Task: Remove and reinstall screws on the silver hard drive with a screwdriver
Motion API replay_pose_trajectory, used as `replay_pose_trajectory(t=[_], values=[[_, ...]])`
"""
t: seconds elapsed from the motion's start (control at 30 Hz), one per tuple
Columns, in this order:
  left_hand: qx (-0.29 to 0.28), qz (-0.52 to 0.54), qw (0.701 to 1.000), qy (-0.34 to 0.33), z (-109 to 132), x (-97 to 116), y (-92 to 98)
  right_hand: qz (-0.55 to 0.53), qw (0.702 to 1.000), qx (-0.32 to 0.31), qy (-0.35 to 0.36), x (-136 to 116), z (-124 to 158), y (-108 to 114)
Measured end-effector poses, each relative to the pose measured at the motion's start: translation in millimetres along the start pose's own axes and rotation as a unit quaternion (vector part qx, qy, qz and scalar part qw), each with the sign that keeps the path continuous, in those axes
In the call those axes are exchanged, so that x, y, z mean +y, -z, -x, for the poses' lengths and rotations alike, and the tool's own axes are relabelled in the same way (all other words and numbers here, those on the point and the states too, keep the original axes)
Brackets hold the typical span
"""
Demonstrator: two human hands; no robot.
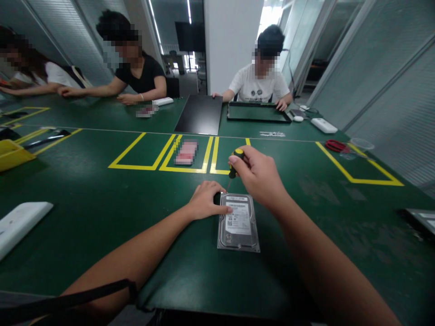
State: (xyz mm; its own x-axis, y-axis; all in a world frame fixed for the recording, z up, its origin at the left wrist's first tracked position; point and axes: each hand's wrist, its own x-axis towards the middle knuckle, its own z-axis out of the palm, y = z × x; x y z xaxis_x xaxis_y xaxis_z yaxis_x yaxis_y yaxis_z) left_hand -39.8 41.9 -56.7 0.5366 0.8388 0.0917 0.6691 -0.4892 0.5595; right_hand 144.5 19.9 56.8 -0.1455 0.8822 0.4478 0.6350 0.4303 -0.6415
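Note:
A silver hard drive (239, 222) with a white label lies flat on the green table (102, 213) in front of me. My left hand (205, 200) rests on the table at the drive's top-left corner, fingers curled, one fingertip touching the drive's edge. My right hand (258, 174) is closed round a screwdriver (234, 163) with a yellow and black handle, held upright. Its thin shaft points down at the drive's top-left corner.
Yellow tape boxes (159, 156) mark the table beyond the drive. A white device (18, 224) lies at the left edge, a yellow bin (12, 154) further back. Three people sit across the table; one handles a dark tray (256, 113) beside a black panel (200, 115).

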Motion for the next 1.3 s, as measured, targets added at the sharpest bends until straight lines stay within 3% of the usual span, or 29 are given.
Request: replay_pose_trajectory(t=[0.57,1.3], values=[[-0.005,0.001,1.0,0.006,0,1,1.2,0.005,1.0,-0.019,-0.012,9,-2,-18],[-0.011,0.001,1.0,0.012,0,4,4.0,0.002,1.0,-0.008,-0.009,18,-2,-24]])
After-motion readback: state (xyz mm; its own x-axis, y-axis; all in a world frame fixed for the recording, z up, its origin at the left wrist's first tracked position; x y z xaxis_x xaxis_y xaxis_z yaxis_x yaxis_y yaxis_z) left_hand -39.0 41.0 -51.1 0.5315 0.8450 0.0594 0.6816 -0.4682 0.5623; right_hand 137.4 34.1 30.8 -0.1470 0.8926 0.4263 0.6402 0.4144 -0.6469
